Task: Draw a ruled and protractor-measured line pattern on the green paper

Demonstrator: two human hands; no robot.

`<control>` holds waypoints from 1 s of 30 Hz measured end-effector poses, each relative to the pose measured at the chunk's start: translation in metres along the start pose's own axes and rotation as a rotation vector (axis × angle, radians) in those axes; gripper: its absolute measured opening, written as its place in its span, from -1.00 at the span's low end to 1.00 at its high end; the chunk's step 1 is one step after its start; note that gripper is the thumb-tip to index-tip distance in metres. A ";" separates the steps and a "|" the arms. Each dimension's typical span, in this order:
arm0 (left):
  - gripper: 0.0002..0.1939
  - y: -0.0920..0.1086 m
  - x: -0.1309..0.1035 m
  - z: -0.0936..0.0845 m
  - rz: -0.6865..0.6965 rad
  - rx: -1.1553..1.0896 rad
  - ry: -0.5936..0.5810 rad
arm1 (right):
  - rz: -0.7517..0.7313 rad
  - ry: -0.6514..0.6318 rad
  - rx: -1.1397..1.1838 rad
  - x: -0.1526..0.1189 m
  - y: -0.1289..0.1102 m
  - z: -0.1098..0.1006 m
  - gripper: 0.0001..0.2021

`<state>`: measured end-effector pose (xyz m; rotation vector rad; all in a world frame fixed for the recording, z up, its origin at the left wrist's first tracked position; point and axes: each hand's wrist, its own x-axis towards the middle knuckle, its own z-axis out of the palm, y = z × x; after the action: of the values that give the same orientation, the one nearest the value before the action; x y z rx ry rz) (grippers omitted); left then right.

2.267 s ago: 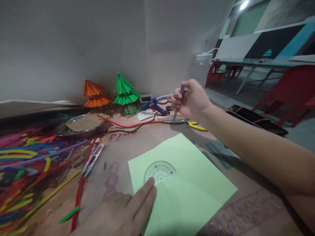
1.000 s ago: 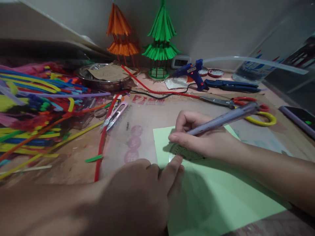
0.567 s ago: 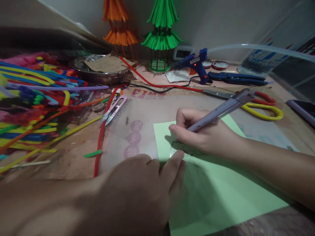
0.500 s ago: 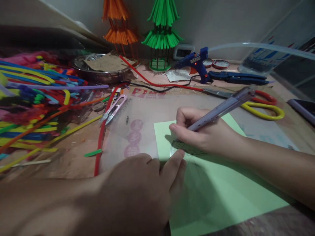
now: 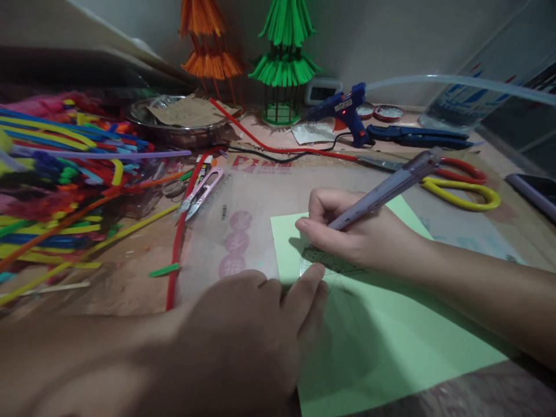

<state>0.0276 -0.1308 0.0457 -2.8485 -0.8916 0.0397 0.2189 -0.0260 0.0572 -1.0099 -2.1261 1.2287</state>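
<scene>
My left hand [image 5: 256,330], two fingers out straight, presses the half-round ruler [image 5: 333,262] on the green paper [image 5: 391,353]. My right hand [image 5: 367,237], gripping the pen [image 5: 386,185], has come down there, so I seem to be marking. Scissors [image 5: 382,164] lie farther back.

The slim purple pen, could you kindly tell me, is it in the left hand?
No, the right hand holds the slim purple pen over the pale green paper.
</scene>
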 end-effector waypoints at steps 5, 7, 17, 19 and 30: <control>-0.29 0.001 -0.002 0.003 -0.036 -0.033 0.002 | -0.006 -0.005 -0.008 0.000 -0.001 0.000 -0.67; -0.30 0.002 -0.002 0.002 -0.023 -0.006 -0.016 | -0.006 -0.009 -0.012 0.001 0.000 0.000 -0.67; -0.35 0.010 -0.002 0.012 -0.083 0.030 0.034 | -0.017 -0.008 -0.019 0.001 0.001 -0.001 -0.67; -0.35 0.011 -0.003 0.011 -0.086 0.013 0.028 | -0.017 -0.001 -0.023 0.002 0.001 -0.001 -0.67; -0.43 0.007 -0.002 0.007 -0.043 0.066 0.040 | 0.008 0.043 0.025 0.002 0.003 -0.002 -0.63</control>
<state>0.0296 -0.1361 0.0381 -2.7581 -0.9260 0.0070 0.2203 -0.0224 0.0562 -1.0257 -2.0710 1.2234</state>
